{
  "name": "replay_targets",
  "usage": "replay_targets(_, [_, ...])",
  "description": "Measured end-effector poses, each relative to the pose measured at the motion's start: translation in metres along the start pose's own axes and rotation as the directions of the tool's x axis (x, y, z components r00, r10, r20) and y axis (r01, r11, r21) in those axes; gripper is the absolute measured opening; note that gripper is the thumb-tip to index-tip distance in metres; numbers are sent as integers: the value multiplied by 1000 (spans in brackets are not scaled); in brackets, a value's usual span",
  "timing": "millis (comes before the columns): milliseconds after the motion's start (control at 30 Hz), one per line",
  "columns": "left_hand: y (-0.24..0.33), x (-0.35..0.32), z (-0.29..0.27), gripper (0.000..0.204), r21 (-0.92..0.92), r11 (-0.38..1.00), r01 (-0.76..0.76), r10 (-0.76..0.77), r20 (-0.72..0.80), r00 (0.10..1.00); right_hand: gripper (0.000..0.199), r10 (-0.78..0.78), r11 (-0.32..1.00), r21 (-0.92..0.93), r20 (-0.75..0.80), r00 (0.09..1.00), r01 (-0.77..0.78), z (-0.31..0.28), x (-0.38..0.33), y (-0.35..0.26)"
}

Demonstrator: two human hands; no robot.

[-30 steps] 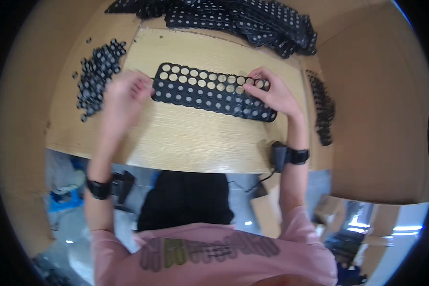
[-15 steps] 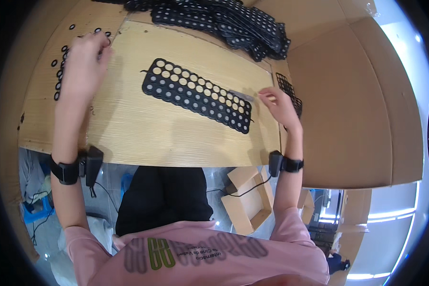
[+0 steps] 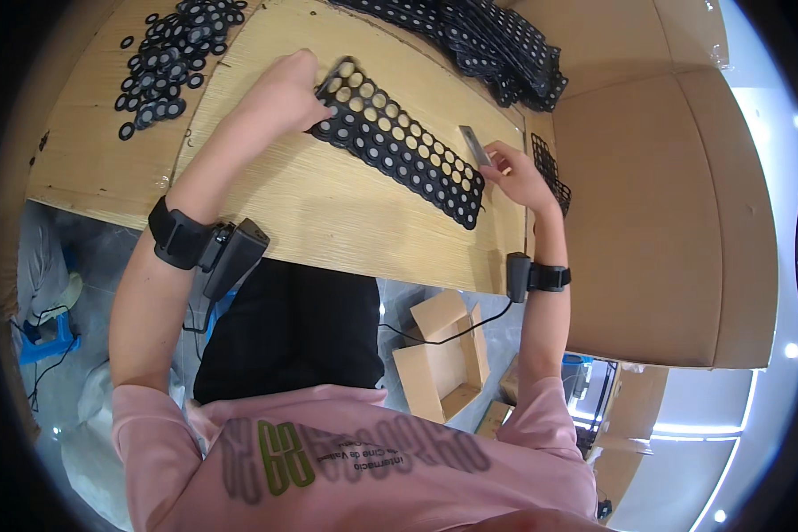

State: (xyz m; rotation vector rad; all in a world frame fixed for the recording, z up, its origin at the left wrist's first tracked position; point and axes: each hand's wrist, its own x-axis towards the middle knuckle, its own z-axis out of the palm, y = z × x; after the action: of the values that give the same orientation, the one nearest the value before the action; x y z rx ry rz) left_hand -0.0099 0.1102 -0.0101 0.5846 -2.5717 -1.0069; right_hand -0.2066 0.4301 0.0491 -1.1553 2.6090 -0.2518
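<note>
My left hand (image 3: 284,93) grips the far end of the black perforated tray (image 3: 399,146), lifted slightly off the table (image 3: 310,208) mid-surface. My right hand (image 3: 519,177) pinches a small grey flat piece (image 3: 474,144) at the tray's near-right end. Loose black rings (image 3: 164,62) sit at the far-left corner, stacked trays (image 3: 483,40) along the far edge.

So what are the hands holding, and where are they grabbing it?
The left hand grips the black sheet full of round holes at its far end, lifting that end a little. The right hand pinches a small flat grey tool at its lower end.
</note>
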Motion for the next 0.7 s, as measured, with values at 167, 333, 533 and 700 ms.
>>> replay_targets(167, [-3,-8,-10,29,-180,983,38,-2,195,981,28,-9,583,812,28,1000,-18,-7,-15,-15])
replay_targets(333, [-7,-35,-17,25,-448,889,94,37,276,960,48,-273,0,986,-161,948,167,4,-17,-46])
replay_targets(533, [-7,-58,-20,29,-604,756,251,-54,325,944,30,-418,-41,995,-98,903,89,34,14,-97])
replay_targets(700, [-4,-57,-17,34,-643,696,320,-100,355,930,22,-294,169,985,9,956,42,54,51,-134])
